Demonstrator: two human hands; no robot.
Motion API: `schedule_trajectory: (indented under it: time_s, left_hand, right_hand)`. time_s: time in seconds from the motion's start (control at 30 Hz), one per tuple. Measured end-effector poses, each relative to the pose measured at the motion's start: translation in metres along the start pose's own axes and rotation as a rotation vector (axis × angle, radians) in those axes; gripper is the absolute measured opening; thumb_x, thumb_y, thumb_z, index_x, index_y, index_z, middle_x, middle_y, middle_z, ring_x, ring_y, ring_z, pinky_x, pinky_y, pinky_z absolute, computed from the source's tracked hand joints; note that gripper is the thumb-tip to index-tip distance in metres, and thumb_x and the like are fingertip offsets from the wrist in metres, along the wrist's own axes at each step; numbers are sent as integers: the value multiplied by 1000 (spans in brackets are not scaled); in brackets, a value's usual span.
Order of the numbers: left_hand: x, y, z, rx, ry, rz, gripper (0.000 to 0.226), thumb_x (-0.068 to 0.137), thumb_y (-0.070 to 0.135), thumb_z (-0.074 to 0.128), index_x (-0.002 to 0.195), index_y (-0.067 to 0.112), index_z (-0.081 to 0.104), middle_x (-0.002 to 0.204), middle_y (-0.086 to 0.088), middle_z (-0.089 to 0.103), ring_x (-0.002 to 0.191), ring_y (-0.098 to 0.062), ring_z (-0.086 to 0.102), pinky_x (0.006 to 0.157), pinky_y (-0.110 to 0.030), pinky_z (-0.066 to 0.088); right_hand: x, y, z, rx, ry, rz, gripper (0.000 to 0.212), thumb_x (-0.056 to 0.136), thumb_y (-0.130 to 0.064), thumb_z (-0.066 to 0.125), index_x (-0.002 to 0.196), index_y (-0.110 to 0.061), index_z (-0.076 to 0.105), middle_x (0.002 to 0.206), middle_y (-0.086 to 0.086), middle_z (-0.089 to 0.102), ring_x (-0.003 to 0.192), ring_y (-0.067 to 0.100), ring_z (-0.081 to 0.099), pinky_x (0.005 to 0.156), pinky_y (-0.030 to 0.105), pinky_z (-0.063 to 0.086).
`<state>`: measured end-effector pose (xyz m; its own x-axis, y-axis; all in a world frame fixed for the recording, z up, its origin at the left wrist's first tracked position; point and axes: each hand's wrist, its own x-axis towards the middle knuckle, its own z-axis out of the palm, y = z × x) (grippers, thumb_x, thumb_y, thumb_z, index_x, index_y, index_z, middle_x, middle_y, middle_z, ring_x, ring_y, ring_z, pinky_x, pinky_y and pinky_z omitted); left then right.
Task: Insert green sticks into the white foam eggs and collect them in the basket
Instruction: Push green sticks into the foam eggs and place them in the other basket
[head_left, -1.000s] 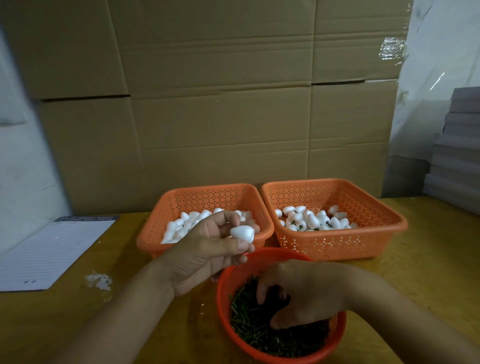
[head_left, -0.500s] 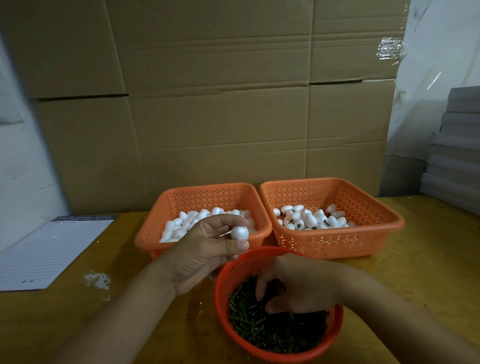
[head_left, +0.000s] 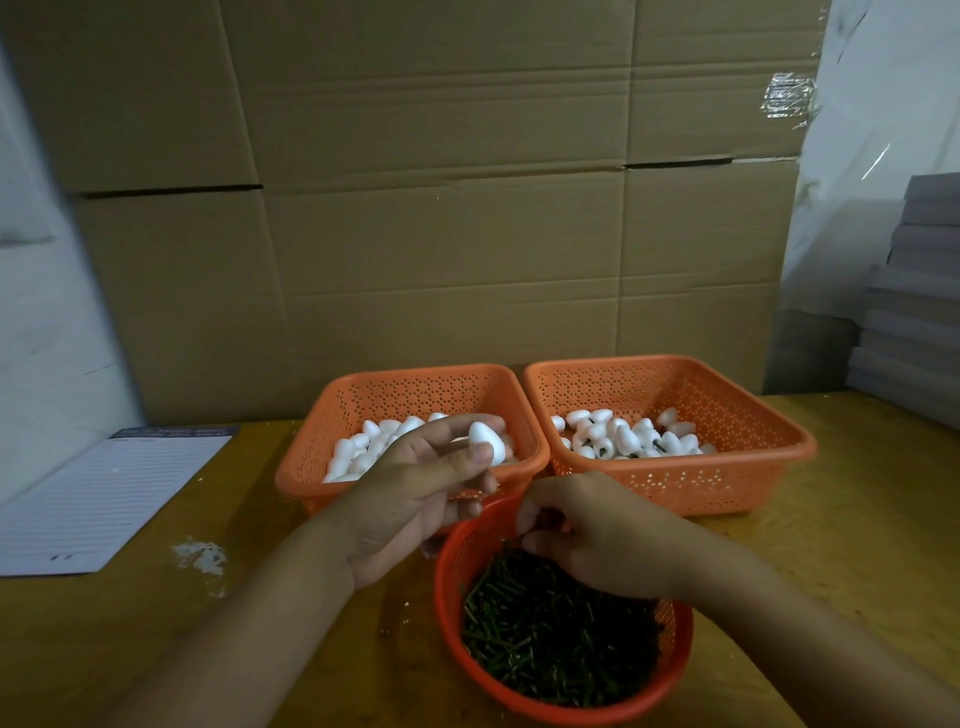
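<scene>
Picking a stick for the held egg

Left hand (head_left: 415, 488) pinches a white foam egg (head_left: 487, 442) at its fingertips; right hand (head_left: 592, 535), fingers curled in the green sticks (head_left: 545, 639), grip contents hidden. Ideally lift one stick and bring it up to the egg's exposed end.

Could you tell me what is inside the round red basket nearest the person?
The round red basket holds a heap of short green sticks. The right hand reaches in over its far side, covering the sticks beneath it; whether its fingers hold one cannot be seen.
</scene>
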<state>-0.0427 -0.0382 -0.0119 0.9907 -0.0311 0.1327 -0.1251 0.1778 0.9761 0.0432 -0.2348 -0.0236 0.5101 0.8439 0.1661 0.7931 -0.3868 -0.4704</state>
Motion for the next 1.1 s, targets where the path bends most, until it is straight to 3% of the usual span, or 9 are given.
schedule_trajectory:
  time_s: [0.1,0.23,0.37,0.47,0.73,0.9,1.1]
  left_hand:
    - [1,0,1,-17,-8,-9,45,84,30,71,126,15,65,112,-8,71,83,-14,64,69,-27,52]
    - [1,0,2,-24,3,-13,38,89,37,66,121,17,69,117,-9,70,85,-16,65,71,-28,53]
    - [1,0,2,-12,5,4,26,80,42,73,100,26,74,112,-3,70,88,-10,65,72,-25,52]
    - [1,0,3,-43,36,12,27,74,41,77,97,26,75,119,-13,68,91,-12,64,72,-26,50]
    - [4,-1,2,-153,78,4,40,76,28,76,112,14,67,95,-7,64,77,-13,62,62,-24,52]
    - [4,-1,0,-107,46,5,26,85,34,70,104,16,72,104,-9,66,75,-10,59,59,-21,47]
    - [5,-3,-2,-144,50,1,30,72,26,82,99,17,73,106,-8,72,77,-10,65,64,-23,54]
  right_hand:
    - [0,-2,-1,22,20,-3,16,92,-16,66,97,-31,67,85,-21,63,84,-5,60,72,10,44]
    - [-1,-7,-3,112,17,-25,26,97,-7,56,100,-28,71,77,-18,65,73,-5,61,66,9,42]
    - [-1,-11,-8,398,13,54,21,100,-7,54,93,-21,68,77,-5,70,68,-1,63,62,16,49]
    - [-2,-13,-9,652,-1,100,15,101,-5,52,98,-9,66,79,0,72,71,8,66,64,20,53]
    - [-5,-15,-19,992,-3,140,13,97,0,55,109,1,61,85,17,72,73,23,69,62,23,55]
    - [-6,-16,-19,990,17,136,31,94,3,55,117,-14,69,85,18,72,74,27,71,62,25,55]
    - [-4,-20,-19,1145,32,134,13,91,-10,68,103,-12,63,98,23,74,82,28,75,59,24,58]
